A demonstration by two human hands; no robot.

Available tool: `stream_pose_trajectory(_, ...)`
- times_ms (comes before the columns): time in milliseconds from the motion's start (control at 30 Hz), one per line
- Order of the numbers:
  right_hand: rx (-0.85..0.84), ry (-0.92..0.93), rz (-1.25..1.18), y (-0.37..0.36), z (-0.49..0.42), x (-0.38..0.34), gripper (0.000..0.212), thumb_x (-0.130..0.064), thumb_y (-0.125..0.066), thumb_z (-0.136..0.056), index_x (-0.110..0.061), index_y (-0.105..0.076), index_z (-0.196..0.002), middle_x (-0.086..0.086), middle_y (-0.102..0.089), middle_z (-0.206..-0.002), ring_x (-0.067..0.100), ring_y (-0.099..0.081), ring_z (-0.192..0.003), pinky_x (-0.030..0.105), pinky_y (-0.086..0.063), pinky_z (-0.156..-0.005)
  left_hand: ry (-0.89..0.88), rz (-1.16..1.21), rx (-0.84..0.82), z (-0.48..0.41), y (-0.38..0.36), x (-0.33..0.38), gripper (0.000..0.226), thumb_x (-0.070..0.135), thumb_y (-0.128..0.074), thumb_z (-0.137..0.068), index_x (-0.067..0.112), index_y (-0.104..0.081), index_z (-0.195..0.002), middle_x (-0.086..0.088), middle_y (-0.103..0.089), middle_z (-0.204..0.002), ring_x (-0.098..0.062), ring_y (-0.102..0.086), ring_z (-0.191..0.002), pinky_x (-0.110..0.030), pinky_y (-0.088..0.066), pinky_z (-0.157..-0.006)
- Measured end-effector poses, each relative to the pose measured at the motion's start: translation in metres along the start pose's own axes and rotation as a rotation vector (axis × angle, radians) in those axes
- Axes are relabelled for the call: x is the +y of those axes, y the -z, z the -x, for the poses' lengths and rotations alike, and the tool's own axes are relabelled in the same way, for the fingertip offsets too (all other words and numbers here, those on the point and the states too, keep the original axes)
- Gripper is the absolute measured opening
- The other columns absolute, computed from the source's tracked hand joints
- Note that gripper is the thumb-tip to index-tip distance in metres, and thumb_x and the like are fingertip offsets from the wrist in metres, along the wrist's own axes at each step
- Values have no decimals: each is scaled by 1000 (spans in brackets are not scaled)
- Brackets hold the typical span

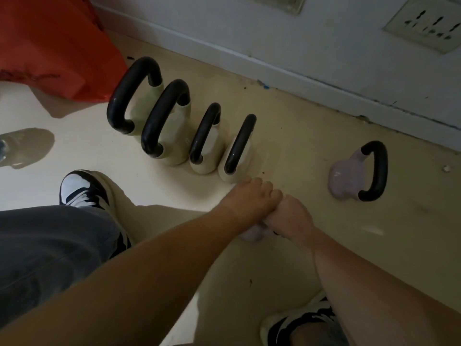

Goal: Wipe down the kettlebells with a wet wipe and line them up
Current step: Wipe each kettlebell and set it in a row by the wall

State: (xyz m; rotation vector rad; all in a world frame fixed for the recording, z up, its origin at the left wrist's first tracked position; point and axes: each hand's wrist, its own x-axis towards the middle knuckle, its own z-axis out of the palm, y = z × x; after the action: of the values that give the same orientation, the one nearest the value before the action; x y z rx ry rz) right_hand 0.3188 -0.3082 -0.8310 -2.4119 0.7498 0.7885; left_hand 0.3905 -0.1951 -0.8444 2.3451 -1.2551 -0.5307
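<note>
Four cream kettlebells with black handles stand in a row: the largest (pixel 136 96), the second (pixel 172 121), the third (pixel 208 138) and the smallest (pixel 237 148). A lilac kettlebell (pixel 349 174) lies on its side to the right. A second lilac kettlebell (pixel 252 236) sits mostly hidden under my hands. My right hand (pixel 293 218) grips its handle. My left hand (pixel 250 197) curls over its top, fingers bent down. A pale sliver at that hand's far edge looks like the wet wipe (pixel 233 187).
A white skirting board (pixel 324 78) and wall run behind the row. A red bag (pixel 55 46) lies at the back left. My black-and-white shoes stand at the left (pixel 82 188) and at the bottom right (pixel 294 323). Bare beige floor (pixel 299 146) separates the row from the lilac kettlebell.
</note>
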Motion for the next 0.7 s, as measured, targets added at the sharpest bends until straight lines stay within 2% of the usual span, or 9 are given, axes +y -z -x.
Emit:
stream_pose_trajectory(100, 19, -63, -40, 0, -2, -6, 15, -32, -62, -81, -20, -55, -75, 0, -57, -72, 27, -65, -82, 29, -49, -67, 199, 248, 177, 10, -3, -24, 15, 5, -68, -80, 6, -62, -94, -11, -63, -87, -32, -64, -80, -31, -42, -62)
stream_pose_trajectory(200, 30, -103, -21, 2, 2, -6, 13, -25, -63, -77, -16, -53, -73, 0, -55, -68, 29, -66, -79, 28, -45, -64, 688, 822, 269, 27, -17, -12, 21, 29, -54, -102, 9, -63, -104, -3, -67, -95, -21, -65, -90, -18, -48, -64)
stream_pose_trajectory(300, 38, -80, 24, 0, 5, -8, 18, -33, -63, -79, -17, -55, -76, 3, -62, -77, 30, -69, -86, 31, -53, -71, 838, 881, 434, 29, -24, -3, 13, 27, -53, -102, 25, -58, -90, 7, -64, -90, -9, -60, -81, -17, -45, -67)
stream_pose_trajectory(367, 39, -101, 11, 1, 4, -5, 24, -40, -63, -79, -16, -59, -82, 5, -62, -79, 30, -69, -88, 32, -55, -75, 696, 646, 429, 25, -22, 1, 19, 21, -58, -94, 33, -50, -81, 6, -58, -85, -9, -53, -72, -19, -41, -64)
stream_pose_trajectory(500, -16, -75, 27, 1, 0, -3, 25, -40, -65, -85, -17, -59, -89, 9, -70, -98, 30, -69, -96, 32, -50, -73, -49, -220, 253, 17, -24, 4, 26, 24, -66, -60, 17, -56, -83, -5, -53, -76, -27, -52, -68, -34, -36, -62)
stream_pose_trajectory(533, -26, -64, 15, 0, 0, -5, 27, -44, -67, -85, -18, -60, -91, 6, -70, -96, 29, -69, -95, 31, -48, -72, -104, -202, 208, 17, -18, -6, 23, 25, -61, -65, 16, -59, -86, -5, -55, -79, -28, -53, -70, -35, -39, -62)
stream_pose_trajectory(567, -25, -62, 4, 0, 0, -9, 32, -48, -67, -83, -18, -63, -92, 4, -69, -91, 28, -68, -91, 30, -48, -71, -50, -87, 157, 19, -17, -19, 17, 22, -57, -73, 16, -61, -89, -5, -59, -85, -27, -57, -76, -34, -44, -65)
stream_pose_trajectory(633, 6, -59, 11, 2, 0, -12, 28, -44, -65, -83, -18, -65, -93, 1, -62, -80, 26, -63, -81, 30, -51, -72, 347, 349, 136, 30, -11, -35, 14, 21, -60, -87, 19, -63, -101, -2, -65, -100, -22, -62, -91, -22, -49, -78)
stream_pose_trajectory(700, 10, -53, 28, 6, 1, -11, 19, -34, -63, -82, -17, -61, -91, 2, -63, -82, 26, -62, -79, 30, -53, -73, 657, 797, 133, 40, -22, -29, 30, 36, -63, -91, 22, -63, -117, -3, -68, -114, -23, -65, -104, -34, -54, -92)
